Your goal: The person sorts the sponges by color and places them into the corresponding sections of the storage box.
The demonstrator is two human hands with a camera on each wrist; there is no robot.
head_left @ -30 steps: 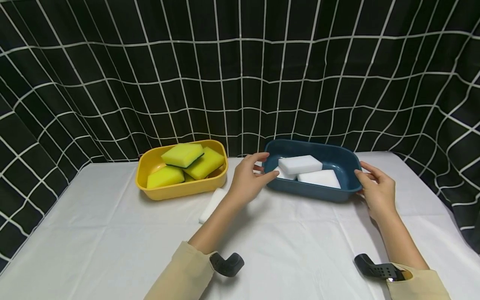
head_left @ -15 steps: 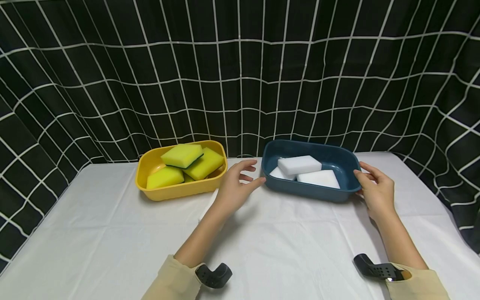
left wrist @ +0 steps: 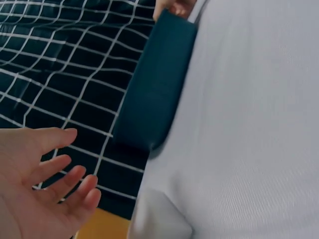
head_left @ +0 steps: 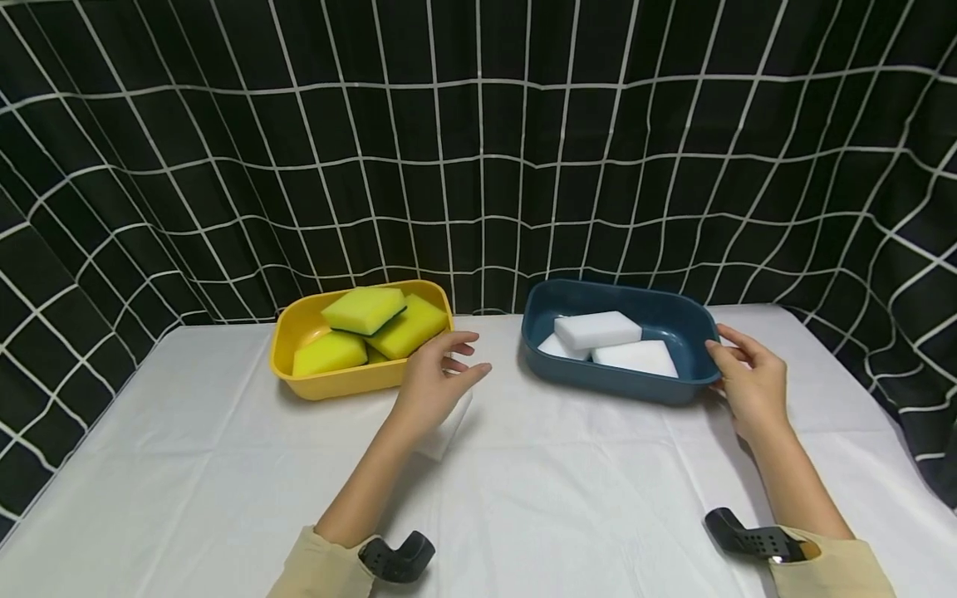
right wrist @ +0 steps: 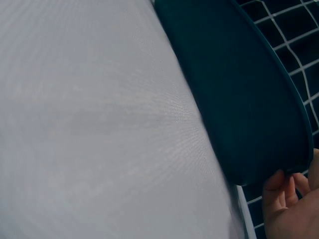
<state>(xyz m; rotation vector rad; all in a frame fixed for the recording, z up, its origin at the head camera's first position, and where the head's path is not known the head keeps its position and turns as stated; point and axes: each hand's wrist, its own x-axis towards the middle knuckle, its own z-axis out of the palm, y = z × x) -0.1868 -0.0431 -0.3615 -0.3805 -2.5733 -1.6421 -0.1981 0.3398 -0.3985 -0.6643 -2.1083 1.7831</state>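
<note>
My left hand (head_left: 434,386), fingers loosely bent and holding nothing, hovers by the front right of the yellow bin (head_left: 340,384). Partly hidden beneath it on the cloth lies a white sponge (head_left: 451,428), also visible as a pale block (left wrist: 159,221) in the left wrist view. At the right end of the dark blue bin (head_left: 598,378), my right hand (head_left: 751,386) pinches the rim. In the right wrist view, its fingertips (right wrist: 274,180) meet the bin's corner. Several white sponges (head_left: 598,330) lie in the blue bin, and several yellow sponges (head_left: 364,309) with dark undersides fill the yellow one.
A white cloth (head_left: 224,490) covers the table. Behind both bins hangs a black curtain (head_left: 501,187) with a white grid, which also wraps round both sides. Each wrist wears a black device (head_left: 399,558) at the beige cuff.
My left hand has drawn back from the blue bin's left end, moving left and nearer to me, over the loose white sponge. My right hand keeps its place on the blue rim.
</note>
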